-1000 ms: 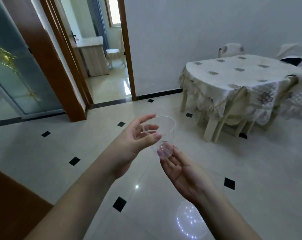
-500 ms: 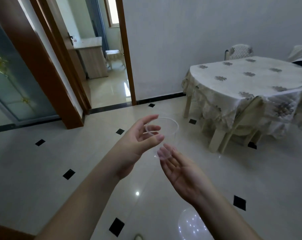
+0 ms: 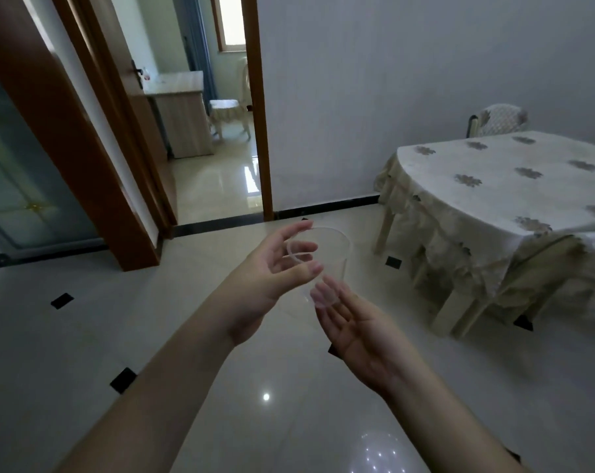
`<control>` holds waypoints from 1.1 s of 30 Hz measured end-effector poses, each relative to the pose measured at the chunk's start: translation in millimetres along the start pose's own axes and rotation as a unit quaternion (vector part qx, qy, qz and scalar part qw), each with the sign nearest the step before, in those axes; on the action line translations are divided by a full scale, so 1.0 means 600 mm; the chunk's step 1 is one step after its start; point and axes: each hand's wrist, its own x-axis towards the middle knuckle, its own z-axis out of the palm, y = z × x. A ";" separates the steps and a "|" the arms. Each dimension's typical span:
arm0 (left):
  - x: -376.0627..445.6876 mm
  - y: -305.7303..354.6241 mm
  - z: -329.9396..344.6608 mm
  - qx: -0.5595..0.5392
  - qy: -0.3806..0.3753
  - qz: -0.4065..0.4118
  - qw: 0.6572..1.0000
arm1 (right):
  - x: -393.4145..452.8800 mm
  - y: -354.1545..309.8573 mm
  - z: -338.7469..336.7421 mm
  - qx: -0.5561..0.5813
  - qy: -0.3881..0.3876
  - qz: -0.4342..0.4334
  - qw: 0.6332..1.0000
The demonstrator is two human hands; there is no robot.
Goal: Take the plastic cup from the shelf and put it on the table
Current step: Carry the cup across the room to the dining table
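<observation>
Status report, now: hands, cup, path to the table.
Left hand grips the plastic cup at its rim; right hand open, fingertips under its base. Cup upright, over the floor. Table ahead right; nothing seen in between.

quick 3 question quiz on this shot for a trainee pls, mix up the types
1. True or false: the plastic cup already stands on the table.
2. Which hand supports the cup's base? A) left hand B) right hand
3. Fill in: the table is covered by a ____.

Key: 1 false, it is held above the floor. 2 B; the left grips the rim. 3 tablecloth.
</observation>
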 end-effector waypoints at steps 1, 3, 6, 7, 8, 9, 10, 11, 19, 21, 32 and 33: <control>0.021 -0.004 -0.003 -0.002 -0.003 0.002 1.000 | 0.018 -0.008 0.002 0.007 0.005 -0.003 1.000; 0.068 -0.012 -0.007 0.005 -0.009 0.012 1.000 | 0.057 -0.028 0.003 0.014 0.011 -0.013 1.000; 0.145 -0.022 -0.003 0.020 -0.013 0.020 1.000 | 0.118 -0.069 -0.005 0.017 0.009 -0.032 0.999; 0.170 -0.025 0.000 0.018 -0.019 0.018 0.999 | 0.136 -0.083 -0.011 0.016 0.006 -0.036 0.999; 0.197 -0.029 0.003 0.013 -0.025 0.015 0.999 | 0.157 -0.100 -0.018 0.016 0.004 -0.038 0.999; 0.223 -0.032 0.006 0.009 -0.030 0.010 0.999 | 0.176 -0.117 -0.025 0.017 0.005 -0.038 0.999; 0.251 -0.035 0.012 0.009 -0.035 0.006 0.999 | 0.196 -0.137 -0.034 0.021 0.008 -0.039 0.999; 0.283 -0.038 0.020 0.013 -0.040 0.003 0.999 | 0.220 -0.159 -0.044 0.025 0.012 -0.041 0.999; 0.520 -0.017 0.097 0.022 -0.058 -0.029 0.998 | 0.366 -0.345 -0.086 0.027 0.030 -0.042 0.998; 0.568 -0.014 0.109 0.017 -0.058 -0.031 0.998 | 0.398 -0.387 -0.091 0.029 0.026 -0.045 0.998; 0.794 -0.053 0.081 0.005 -0.039 -0.047 0.998 | 0.601 -0.487 -0.081 0.037 0.042 -0.036 0.998; 0.816 -0.060 0.070 0.001 -0.035 -0.049 0.998 | 0.627 -0.493 -0.077 0.034 0.041 -0.036 0.998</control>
